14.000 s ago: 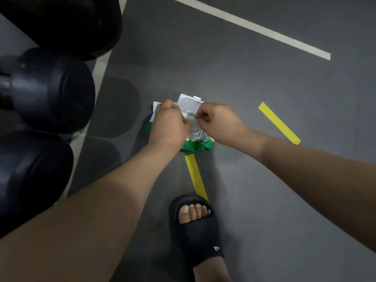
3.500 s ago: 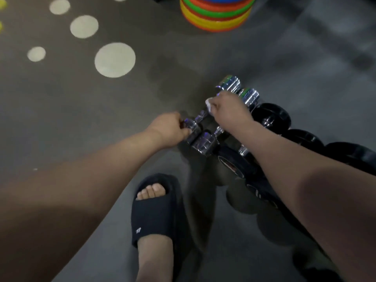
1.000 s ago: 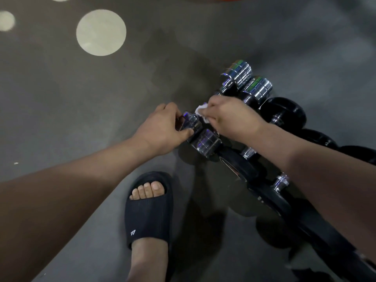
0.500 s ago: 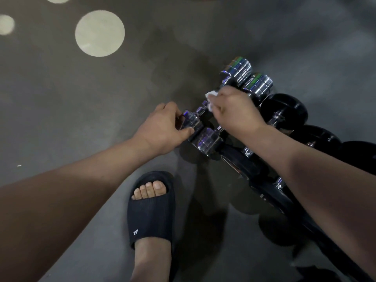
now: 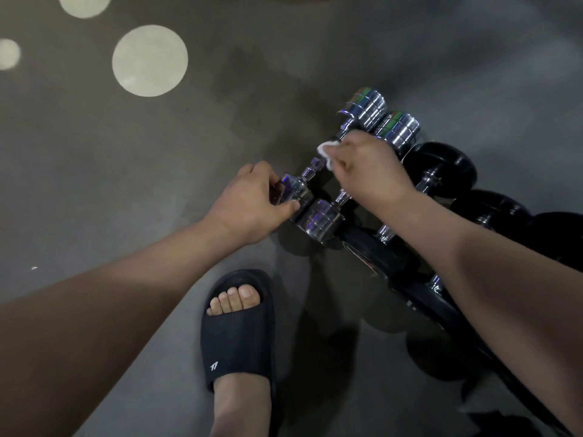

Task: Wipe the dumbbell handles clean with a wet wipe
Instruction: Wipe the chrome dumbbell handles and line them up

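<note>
Wiping looked underway; the right hand pinched the wet wipe onto the dumbbell handle; the left hand gripped the dumbbell head just beyond its fingertips; next, probably, sliding the wipe along the handle.

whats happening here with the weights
A person is cleaning dumbbells lined up on the floor. Their left hand grips the near end of the first chrome dumbbell, steadying it, while the right hand holds a white wet wipe against its handle. A second chrome dumbbell and several black dumbbells lie alongside.
</note>
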Available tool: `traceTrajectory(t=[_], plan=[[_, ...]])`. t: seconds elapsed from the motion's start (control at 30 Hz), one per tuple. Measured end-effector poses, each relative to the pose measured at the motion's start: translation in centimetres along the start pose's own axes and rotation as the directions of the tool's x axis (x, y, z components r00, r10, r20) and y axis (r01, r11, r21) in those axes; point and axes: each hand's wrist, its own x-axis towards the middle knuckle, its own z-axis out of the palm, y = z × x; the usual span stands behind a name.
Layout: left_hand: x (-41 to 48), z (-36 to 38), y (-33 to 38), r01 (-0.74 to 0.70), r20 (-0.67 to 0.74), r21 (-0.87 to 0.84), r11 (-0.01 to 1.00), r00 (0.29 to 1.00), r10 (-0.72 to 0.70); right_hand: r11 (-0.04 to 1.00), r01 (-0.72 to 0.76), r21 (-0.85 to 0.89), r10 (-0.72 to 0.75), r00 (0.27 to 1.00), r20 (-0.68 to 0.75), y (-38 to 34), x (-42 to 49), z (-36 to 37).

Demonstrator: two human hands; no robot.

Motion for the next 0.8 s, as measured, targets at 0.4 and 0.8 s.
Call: traceTrajectory(t=[0.4, 0.8], plan=[[0.1, -0.1, 0.1, 0.009, 0.002, -0.012, 1.0, 1.0, -0.009, 0.976, -0.166, -0.143, 0.171, 0.985, 0.022, 0.4, 0.8, 0.1], [0.1, 0.0, 0.2, 0.008, 0.005, -0.035, 0.999, 1.0, -0.008, 0.945, -0.322, 0.062, 0.314, 0.943, 0.108, 0.7, 1.0, -0.8]])
